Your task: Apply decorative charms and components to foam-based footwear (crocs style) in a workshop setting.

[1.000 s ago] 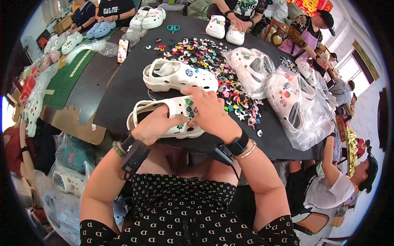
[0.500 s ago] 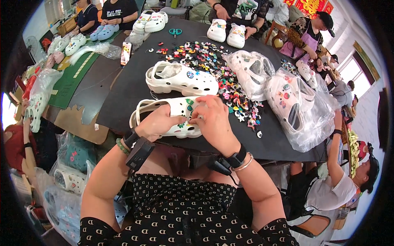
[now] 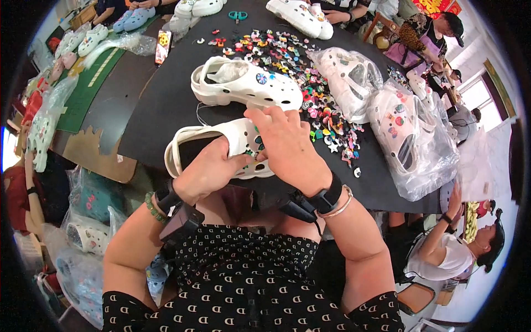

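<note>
Near the table's front edge lies a white clog (image 3: 235, 133), with small green charms on its upper. My left hand (image 3: 207, 171) grips it at the foot opening, thumb pressed on the upper beside the charms and the other fingers mostly hidden. Over the toe, my right hand (image 3: 293, 146) curls round the clog, its fingers on the far side and its thumb close to my left thumb. Whether a charm is between the thumbs is hidden. Just beyond lies a second white clog (image 3: 254, 83) bearing a round blue charm.
Loose colourful charms (image 3: 276, 52) are heaped across the table (image 3: 149, 127). Bagged white clogs (image 3: 398, 127) stand on the right. Teal scissors (image 3: 238, 15) and a phone (image 3: 163, 47) lie farther back. Several people work around; one at the right raises a clear plastic bag (image 3: 478, 166).
My right hand has gone from a pinch above the charms to fingers wrapped over the toe. The view has shifted slightly. Across the table, the white clogs have been brought together and tilted.
</note>
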`<action>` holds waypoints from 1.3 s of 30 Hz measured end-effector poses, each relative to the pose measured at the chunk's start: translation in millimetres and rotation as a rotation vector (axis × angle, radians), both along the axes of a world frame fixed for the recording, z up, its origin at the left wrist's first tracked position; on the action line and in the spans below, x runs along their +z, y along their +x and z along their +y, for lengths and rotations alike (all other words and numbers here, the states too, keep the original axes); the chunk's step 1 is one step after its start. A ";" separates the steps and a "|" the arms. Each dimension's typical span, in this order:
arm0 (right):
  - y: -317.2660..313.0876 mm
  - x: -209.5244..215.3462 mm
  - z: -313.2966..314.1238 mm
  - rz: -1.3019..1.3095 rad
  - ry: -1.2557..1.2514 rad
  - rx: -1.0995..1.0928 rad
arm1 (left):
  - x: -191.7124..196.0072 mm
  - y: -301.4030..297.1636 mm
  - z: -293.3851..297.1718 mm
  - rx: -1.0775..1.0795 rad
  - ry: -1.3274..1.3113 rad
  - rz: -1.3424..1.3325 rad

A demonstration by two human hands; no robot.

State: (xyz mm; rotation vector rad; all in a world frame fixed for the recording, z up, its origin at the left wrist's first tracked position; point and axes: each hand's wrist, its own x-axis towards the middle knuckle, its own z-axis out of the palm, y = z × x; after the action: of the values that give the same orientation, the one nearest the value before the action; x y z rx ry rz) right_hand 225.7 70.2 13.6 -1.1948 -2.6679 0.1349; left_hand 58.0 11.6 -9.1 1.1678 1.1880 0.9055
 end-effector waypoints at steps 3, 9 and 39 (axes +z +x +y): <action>-8.7 -4.7 1.3 -0.049 0.111 -0.051 | -8.3 1.5 2.2 0.039 0.062 -0.041; -2.2 -10.4 10.2 0.003 -0.020 -0.044 | -9.6 -3.0 10.5 0.017 0.045 0.041; 98.8 -64.3 -19.9 0.476 -0.266 0.199 | 26.4 -30.3 116.3 0.347 0.703 1.003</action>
State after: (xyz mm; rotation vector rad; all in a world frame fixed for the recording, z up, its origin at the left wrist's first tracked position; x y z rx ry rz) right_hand 324.4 50.2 -50.7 -0.8228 -2.3780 0.7281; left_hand 27.7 127.9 17.2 2.1718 1.9940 1.0629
